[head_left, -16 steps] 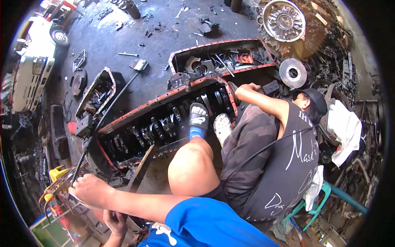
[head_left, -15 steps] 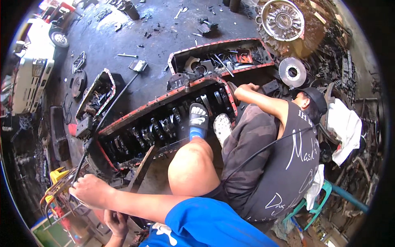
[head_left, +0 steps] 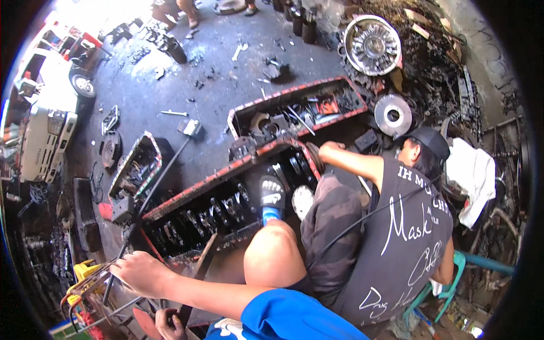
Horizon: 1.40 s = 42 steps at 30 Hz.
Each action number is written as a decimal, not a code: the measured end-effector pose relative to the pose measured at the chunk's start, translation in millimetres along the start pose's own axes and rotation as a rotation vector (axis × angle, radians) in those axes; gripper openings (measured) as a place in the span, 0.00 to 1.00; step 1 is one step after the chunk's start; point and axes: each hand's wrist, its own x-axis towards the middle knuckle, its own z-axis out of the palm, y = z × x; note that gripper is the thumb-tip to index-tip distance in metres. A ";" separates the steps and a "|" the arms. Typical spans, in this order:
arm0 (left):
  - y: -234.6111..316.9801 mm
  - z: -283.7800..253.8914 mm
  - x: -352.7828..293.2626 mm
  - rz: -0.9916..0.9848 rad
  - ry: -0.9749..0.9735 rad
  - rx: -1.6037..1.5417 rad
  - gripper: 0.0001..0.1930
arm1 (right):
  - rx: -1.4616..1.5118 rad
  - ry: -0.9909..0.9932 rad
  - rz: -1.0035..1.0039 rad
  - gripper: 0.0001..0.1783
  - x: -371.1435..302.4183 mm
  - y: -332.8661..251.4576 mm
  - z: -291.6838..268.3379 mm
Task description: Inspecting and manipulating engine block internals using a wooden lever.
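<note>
Right hand [head_left: 139, 275]: fingers gripped a long dark bar [head_left: 164, 175]
Left hand [head_left: 170, 325]: fingers curled; I couldn't tell if they held anything

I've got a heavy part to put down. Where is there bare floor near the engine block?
On the floor beyond the engine block, between the wrench and the long tray of tools. It is crowded in the small tray of parts and along the right wall, where scrap metal is piled.
</note>
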 end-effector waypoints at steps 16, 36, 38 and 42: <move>-6.6 -4.6 2.8 0.115 0.074 0.196 0.08 | -0.061 -0.129 -0.052 0.08 2.2 -12.0 -11.9; 25.9 -3.3 -2.9 0.008 0.094 0.276 0.10 | -0.033 -0.060 -0.133 0.10 -10.0 -32.6 -38.9; 23.5 -1.7 -4.6 0.015 0.093 0.262 0.09 | 0.039 -0.040 -0.147 0.10 -7.0 -43.0 -35.8; 16.7 -0.7 -6.0 0.059 0.102 0.181 0.09 | 0.031 -0.128 -0.115 0.08 -10.7 -48.7 -24.4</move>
